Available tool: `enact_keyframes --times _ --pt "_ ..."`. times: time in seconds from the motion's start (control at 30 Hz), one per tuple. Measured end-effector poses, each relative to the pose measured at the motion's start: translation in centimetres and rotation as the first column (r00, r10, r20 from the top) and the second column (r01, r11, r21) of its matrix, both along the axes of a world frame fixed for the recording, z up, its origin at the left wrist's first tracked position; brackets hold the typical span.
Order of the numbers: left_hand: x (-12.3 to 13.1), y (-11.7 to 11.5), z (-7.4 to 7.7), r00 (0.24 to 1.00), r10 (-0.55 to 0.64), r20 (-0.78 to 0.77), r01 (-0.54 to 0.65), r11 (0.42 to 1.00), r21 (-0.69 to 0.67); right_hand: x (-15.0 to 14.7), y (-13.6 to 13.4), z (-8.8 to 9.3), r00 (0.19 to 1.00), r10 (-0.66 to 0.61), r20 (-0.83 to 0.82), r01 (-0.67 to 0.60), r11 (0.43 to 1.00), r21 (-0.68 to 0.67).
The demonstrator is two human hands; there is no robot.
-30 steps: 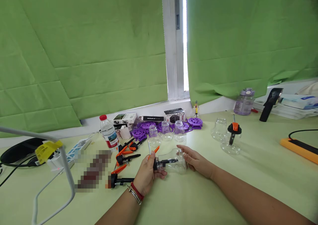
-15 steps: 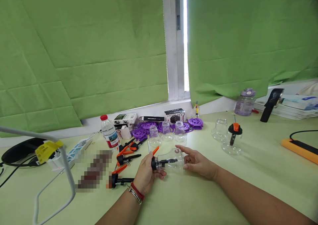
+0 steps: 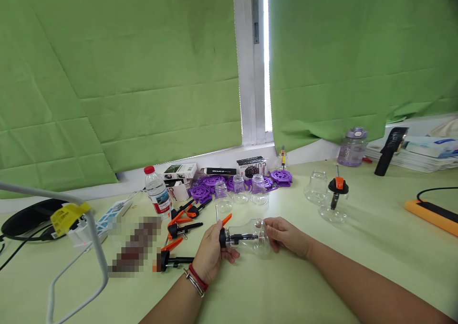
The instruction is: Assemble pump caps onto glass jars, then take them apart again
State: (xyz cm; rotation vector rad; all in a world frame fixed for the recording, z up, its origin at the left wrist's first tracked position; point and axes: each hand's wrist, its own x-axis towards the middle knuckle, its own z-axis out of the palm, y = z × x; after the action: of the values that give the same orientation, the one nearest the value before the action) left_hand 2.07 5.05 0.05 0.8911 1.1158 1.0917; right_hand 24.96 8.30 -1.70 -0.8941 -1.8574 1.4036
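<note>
Both hands hold one clear plastic bottle [image 3: 250, 238] lying sideways just above the pale green table [image 3: 286, 286]. My left hand [image 3: 211, 252] grips the black and orange pump head [image 3: 224, 235] at the bottle's neck. My right hand [image 3: 286, 235] is wrapped round the bottle's base. A red band and a metal bracelet sit on my left wrist.
Loose black and orange pump heads [image 3: 179, 228] lie left of my hands, with a water bottle [image 3: 157, 193] behind them. Clear bottles [image 3: 239, 193], purple parts [image 3: 281, 176] and small boxes line the back. An assembled bottle [image 3: 334, 200] stands right; an orange bar [image 3: 431, 214] lies far right.
My right hand has closed round the bottle's base, where before its fingers only touched it loosely. The bottle sits slightly lower and further right.
</note>
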Motion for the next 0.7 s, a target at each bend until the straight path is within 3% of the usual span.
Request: enact_keyframes --times 0.4,0.5,0.6,0.7 --pt "0.00 0.26 -0.27 0.998 0.044 0.043 -0.045 0.999 0.015 -0.21 -0.39 -0.20 0.997 -0.075 -0.009 0.075 0.997 0.010" --pt "-0.06 0.40 -0.39 0.996 0.063 0.063 -0.064 0.998 0.011 -0.13 -0.62 -0.24 0.995 -0.031 -0.091 0.040 0.994 0.104" --pt "-0.09 0.38 -0.27 0.995 0.075 0.070 -0.076 0.997 0.015 -0.14 -0.74 -0.28 0.997 -0.020 -0.073 0.037 0.971 0.236" --pt "-0.06 0.22 0.03 0.995 0.076 0.058 -0.078 0.997 0.025 -0.18 -0.71 -0.29 0.997 -0.055 -0.052 0.066 0.963 0.260"
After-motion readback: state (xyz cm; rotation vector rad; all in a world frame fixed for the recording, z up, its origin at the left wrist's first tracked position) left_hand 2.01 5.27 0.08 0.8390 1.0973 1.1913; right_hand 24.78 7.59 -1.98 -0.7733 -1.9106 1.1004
